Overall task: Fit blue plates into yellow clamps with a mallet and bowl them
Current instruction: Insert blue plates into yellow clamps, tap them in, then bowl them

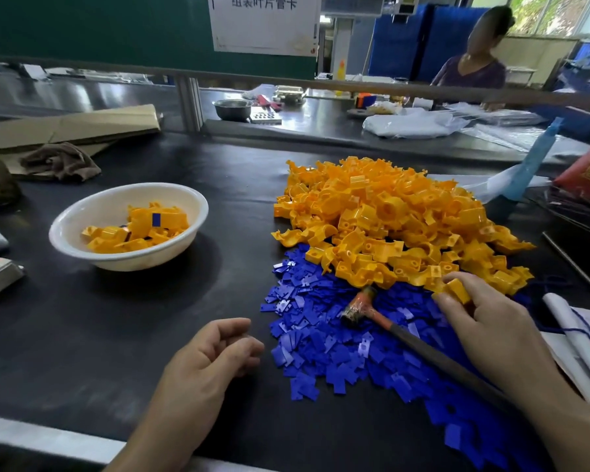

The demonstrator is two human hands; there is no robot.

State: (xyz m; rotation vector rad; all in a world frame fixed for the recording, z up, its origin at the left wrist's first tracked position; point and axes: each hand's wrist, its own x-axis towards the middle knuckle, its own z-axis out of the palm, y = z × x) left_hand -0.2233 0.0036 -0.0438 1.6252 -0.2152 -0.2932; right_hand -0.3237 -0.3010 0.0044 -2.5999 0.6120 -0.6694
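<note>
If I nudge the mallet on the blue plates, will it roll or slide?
The mallet probably won't roll far: its head lies crosswise to the handle. It may skid, since the loose blue plates beneath look smooth. Likely head-heavy if lifted by the handle.

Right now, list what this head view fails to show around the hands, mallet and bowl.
- Head view: handle end of the red-headed mallet, hidden under the right hand and forearm.
- Head view: yellow plastic clamp in that hand; fingers hide whether a plate is fitted.
- Head view: pile of flat blue plastic plates, cut off at the bottom edge.
- Head view: white round bowl, near rim hides its lowest contents.
</note>
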